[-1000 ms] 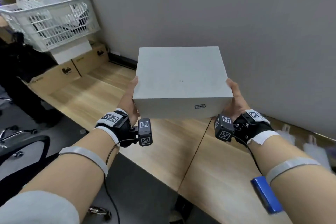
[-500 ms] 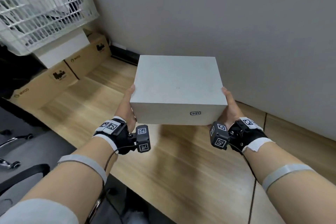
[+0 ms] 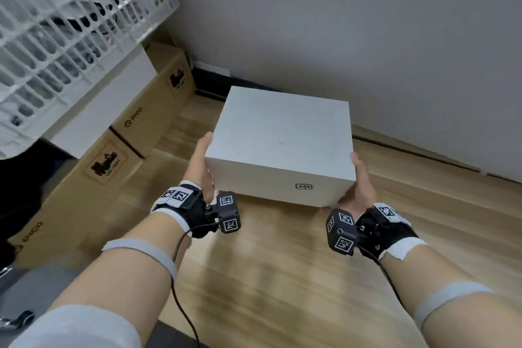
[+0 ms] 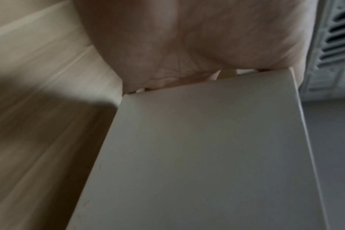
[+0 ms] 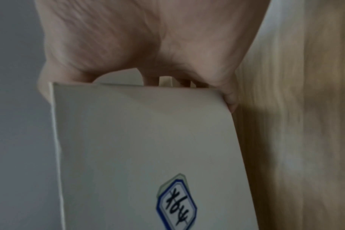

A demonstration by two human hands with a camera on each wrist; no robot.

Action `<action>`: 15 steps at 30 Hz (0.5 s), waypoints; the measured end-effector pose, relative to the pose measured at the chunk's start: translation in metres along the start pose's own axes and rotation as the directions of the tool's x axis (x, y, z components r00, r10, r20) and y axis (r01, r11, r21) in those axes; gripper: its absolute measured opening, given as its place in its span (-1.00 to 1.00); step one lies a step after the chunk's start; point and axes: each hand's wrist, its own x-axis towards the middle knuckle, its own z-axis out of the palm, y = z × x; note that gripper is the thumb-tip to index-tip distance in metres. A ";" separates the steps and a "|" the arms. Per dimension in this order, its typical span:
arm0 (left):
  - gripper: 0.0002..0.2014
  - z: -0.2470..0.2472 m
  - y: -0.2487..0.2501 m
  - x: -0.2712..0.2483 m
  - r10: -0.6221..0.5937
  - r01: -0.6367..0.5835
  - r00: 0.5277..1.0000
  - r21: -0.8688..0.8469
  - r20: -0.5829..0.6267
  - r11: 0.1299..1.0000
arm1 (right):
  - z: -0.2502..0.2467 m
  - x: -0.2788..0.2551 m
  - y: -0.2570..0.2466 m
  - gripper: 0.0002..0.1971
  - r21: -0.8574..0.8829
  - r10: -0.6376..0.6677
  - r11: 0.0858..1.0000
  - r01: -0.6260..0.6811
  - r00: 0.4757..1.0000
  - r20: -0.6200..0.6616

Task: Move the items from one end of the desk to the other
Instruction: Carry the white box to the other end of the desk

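Wooden surface lies just under the white box, held between the left hand and right hand, maybe touching down, brown boxes at its left.

The box is plain white, with a little sticker that has a blue edge and black writing. The desk is light brown wood with stripes. The basket is white, and the cardboard boxes are brown with black marks.

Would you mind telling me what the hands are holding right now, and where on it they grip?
Both hold the white box: left hand on its left side, right hand on its right side.
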 end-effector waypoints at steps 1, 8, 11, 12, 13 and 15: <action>-0.32 -0.015 0.012 0.012 -0.022 0.022 1.000 -0.042 0.004 0.999 | 0.019 0.008 0.007 -0.21 0.013 0.011 1.000 -0.011 1.000 -0.004; 0.07 -0.079 0.072 0.090 -0.175 0.130 0.954 -0.189 -0.242 0.973 | 0.116 0.061 0.040 -0.37 0.096 0.068 0.993 -0.061 0.995 -0.071; 0.33 -0.088 0.079 0.114 -0.185 0.103 0.933 -0.263 -0.308 0.959 | 0.140 0.079 0.045 -0.53 0.097 0.020 0.995 -0.013 0.997 -0.068; 0.34 -0.087 0.080 0.116 -0.180 0.095 0.941 -0.289 -0.285 0.953 | 0.145 0.085 0.046 -0.55 0.099 0.007 0.995 -0.001 0.998 -0.067; 0.31 -0.086 0.081 0.117 -0.167 0.083 0.950 -0.301 -0.263 0.950 | 0.149 0.091 0.047 -0.57 0.093 -0.004 0.996 0.010 0.997 -0.071; 0.21 -0.088 0.081 0.120 -0.138 0.066 0.957 -0.273 -0.256 0.960 | 0.153 0.100 0.048 -0.54 0.066 -0.026 0.997 0.032 0.996 -0.089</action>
